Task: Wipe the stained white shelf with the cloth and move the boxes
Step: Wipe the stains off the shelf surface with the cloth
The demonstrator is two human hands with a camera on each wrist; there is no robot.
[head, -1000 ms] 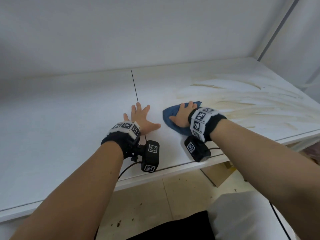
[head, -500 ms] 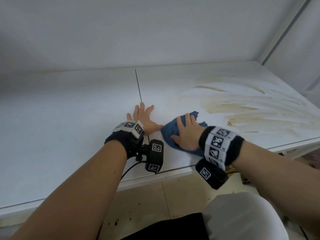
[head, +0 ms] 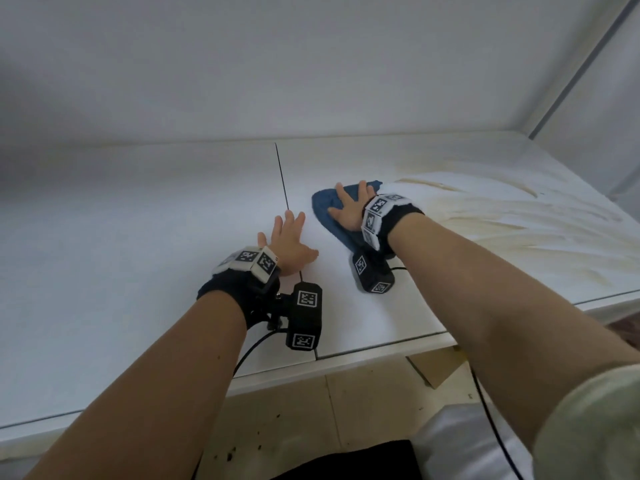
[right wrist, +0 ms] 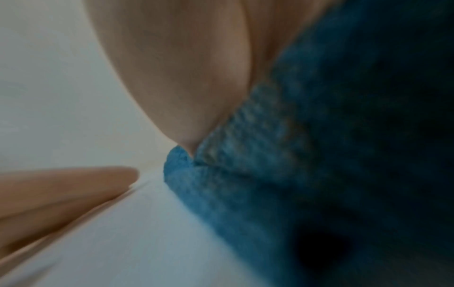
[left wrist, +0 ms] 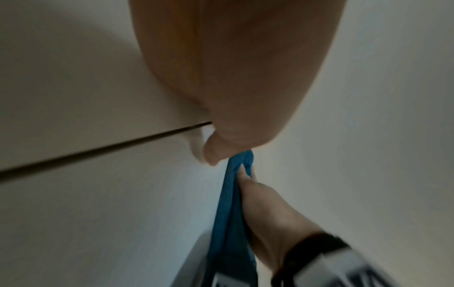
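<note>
Now the blue cloth [head: 327, 209] lies flat on the white shelf [head: 138, 237], just right of the dark seam [head: 281, 174] and at the left edge of the brown stains [head: 502, 216]. Over it the right hand [head: 348, 211] presses palm down, fingers [head: 362, 190] straight and spread, forearm reaching in from the lower right. Just beside it the left hand [head: 289, 242] rests flat on bare shelf, fingers spread, thumb pointing toward the cloth. Compared with half a second ago, the right hand and cloth have slid farther back on the shelf, while the left hand has hardly moved.
</note>
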